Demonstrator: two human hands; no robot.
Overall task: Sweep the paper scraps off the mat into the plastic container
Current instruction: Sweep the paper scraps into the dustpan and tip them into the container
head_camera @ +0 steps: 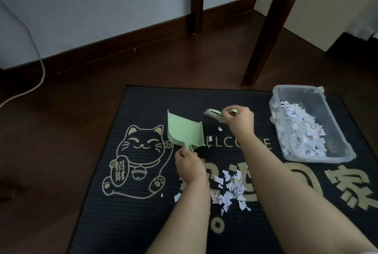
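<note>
A pile of white paper scraps (pixel 231 190) lies on the black mat (pixel 131 219), between my two forearms. My left hand (pixel 189 166) is shut on the handle of a light green dustpan (pixel 184 132), whose empty scoop points away from me. My right hand (pixel 238 119) is shut on a small green hand brush (pixel 213 113), held above the mat beyond the pile. A clear plastic container (pixel 319 156) stands on the mat's right side, holding many scraps. A few stray scraps (pixel 220 129) lie near the dustpan.
The mat bears a gold cat drawing (pixel 137 157) and gold lettering. Two dark wooden table legs (pixel 263 49) stand on the brown floor beyond it. A white cable (pixel 32 81) trails along the floor at the left, near the wall.
</note>
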